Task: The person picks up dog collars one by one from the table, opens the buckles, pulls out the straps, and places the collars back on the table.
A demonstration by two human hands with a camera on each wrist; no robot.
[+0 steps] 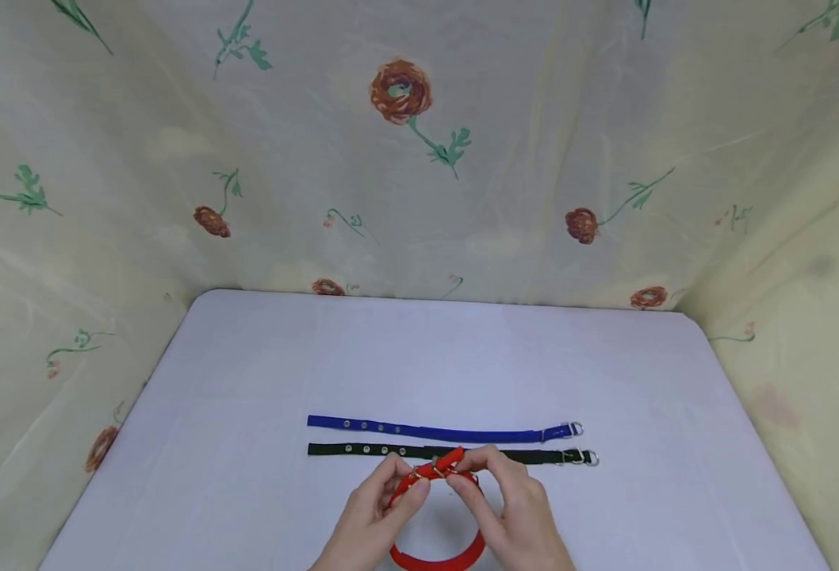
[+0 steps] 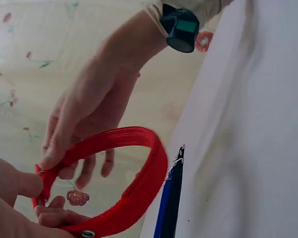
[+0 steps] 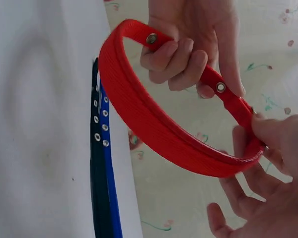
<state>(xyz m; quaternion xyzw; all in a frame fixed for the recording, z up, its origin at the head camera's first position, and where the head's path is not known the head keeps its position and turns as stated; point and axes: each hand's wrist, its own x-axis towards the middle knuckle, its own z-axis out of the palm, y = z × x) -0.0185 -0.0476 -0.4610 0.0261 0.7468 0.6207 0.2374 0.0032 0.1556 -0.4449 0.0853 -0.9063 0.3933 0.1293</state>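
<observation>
A red collar [image 1: 439, 564] is bent into a closed loop between the two hands, its strap end through the metal buckle. On the left of the buckle, my left hand [image 1: 373, 515] grips the strap, with fingers curled round it near metal eyelets [image 3: 220, 87]. My right hand [image 1: 522, 511] pinches the collar at the buckle end between thumb and forefinger, the other fingers loosely bent. The loop hangs below the hands, its wide padded band [image 3: 154, 121] showing in the right wrist view. Fingers partly cover the buckle.
A blue collar [image 1: 462, 435] and a black collar [image 1: 330, 449] lie flat and side by side on the white table [image 1: 248, 357], just beyond the hands. Their eyelets are at left, their buckles and rings at right. Flowered cloth [image 1: 498, 119] surrounds the table's back and sides.
</observation>
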